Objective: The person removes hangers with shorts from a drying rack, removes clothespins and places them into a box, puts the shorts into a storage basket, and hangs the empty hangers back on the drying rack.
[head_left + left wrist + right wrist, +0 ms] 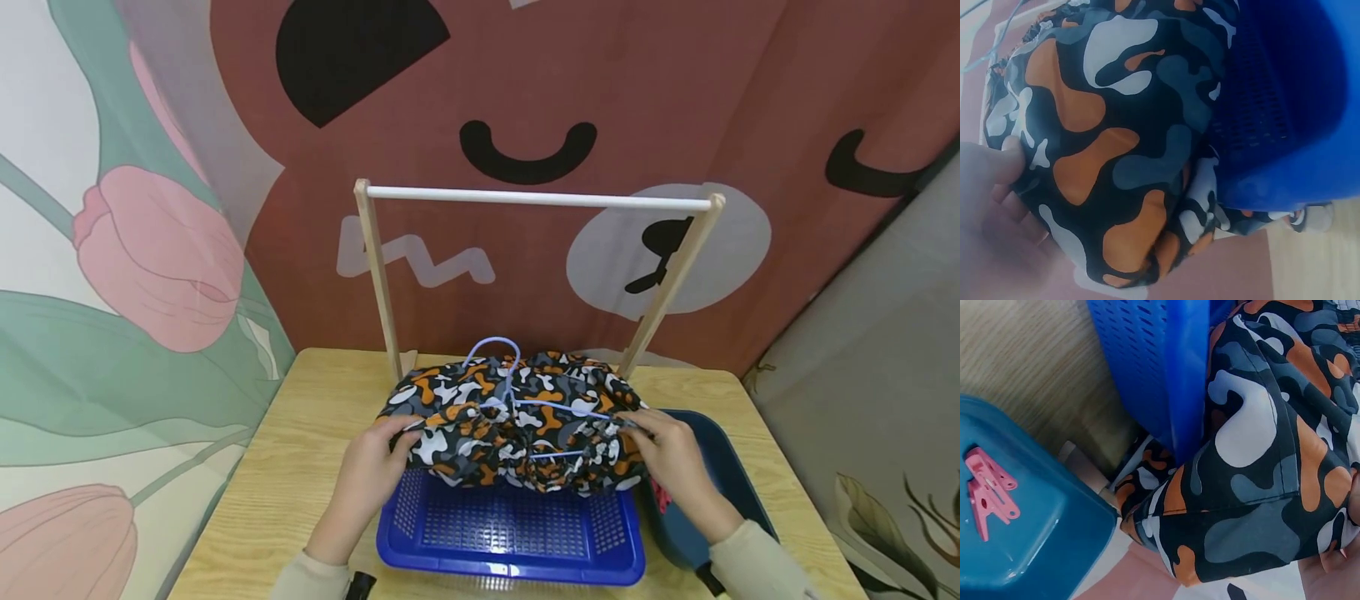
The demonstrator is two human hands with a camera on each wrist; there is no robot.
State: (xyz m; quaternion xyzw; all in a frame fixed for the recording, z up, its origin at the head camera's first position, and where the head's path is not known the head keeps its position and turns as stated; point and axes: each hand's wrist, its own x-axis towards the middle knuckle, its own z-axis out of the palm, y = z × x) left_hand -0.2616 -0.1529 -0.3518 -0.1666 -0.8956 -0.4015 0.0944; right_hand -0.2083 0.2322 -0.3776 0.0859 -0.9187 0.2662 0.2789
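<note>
One wooden clothes rack with a white rail (536,197) stood behind a black-orange-grey-white camouflage-print cloth garment (551,433), bunched at the far side of a blue perforated plastic basket (510,571). Left hand (375,458) and right hand (671,454) each pinched cloth, thumb against fingers; uneven pulling risked dislodging the thin lavender hanger (562,407).

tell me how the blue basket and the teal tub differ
The blue basket has rows of small holes; the teal tub has smooth, solid walls. The basket's long side runs left to right, while the tub's runs front to back. The tub holds at least one pink clothespin; the patterned garment partly hides the basket. Both are open-topped and stand on the wooden table.
</note>
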